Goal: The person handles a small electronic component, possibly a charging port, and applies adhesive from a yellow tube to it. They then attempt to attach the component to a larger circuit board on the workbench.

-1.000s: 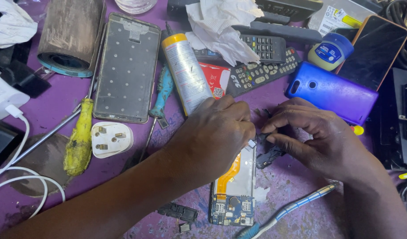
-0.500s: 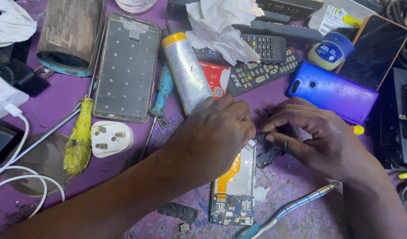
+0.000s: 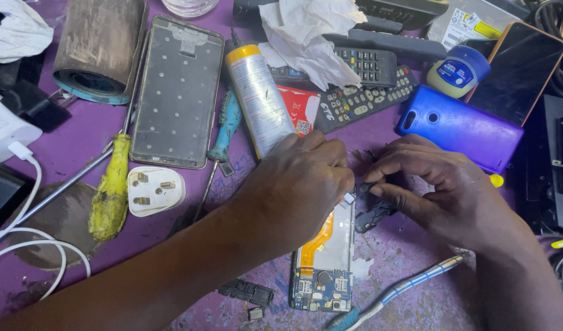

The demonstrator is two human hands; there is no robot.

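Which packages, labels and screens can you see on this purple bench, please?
White tube with orange cap: centre, lying slanted, printed label.
Red printed packet: beside the tube, flat.
Small blue-lidded jar: upper right, blue label.
Dark phone screen with orange rim: top right, unlit.
White box with yellow sticker: top edge.

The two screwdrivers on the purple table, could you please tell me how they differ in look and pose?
The yellow-handled screwdriver has a thick, grimy handle; the blue-handled screwdriver is slimmer. The yellow one lies left of the white plug, slanting, and the blue one lies right of it, more upright. Both rest untouched on the purple table.
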